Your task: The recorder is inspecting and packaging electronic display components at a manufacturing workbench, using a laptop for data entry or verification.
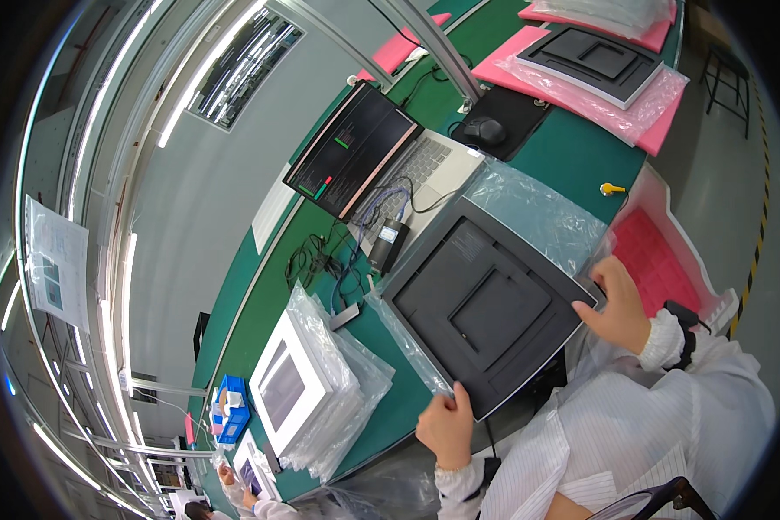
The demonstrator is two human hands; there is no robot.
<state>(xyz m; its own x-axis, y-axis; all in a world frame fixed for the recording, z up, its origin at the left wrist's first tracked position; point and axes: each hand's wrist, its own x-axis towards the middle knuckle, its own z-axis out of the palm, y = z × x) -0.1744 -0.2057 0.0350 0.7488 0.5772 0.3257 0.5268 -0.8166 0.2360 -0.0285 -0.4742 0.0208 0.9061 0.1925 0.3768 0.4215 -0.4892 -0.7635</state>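
A black rectangular panel (416, 303) with a raised square frame in its middle lies tilted before me, its far end close to the laptop. My left hand (446, 429) pinches its near left corner, thumb on top. At the near right corner my right hand (617, 303) grips the edge the same way; the fingers underneath are hidden. Clear plastic wrap (537, 212) spreads out under and beyond the panel, and also shows along its left side.
An open laptop (416, 178), a small black device (388, 245) with tangled cables and a mouse (485, 130) sit on the green table. Left, white framed panels (290, 390) lie stacked in plastic. Another black panel (589, 56) rests on pink foam; a pink-lined bin (659, 251) stands right. A co-worker's hand (226, 475) shows far left.
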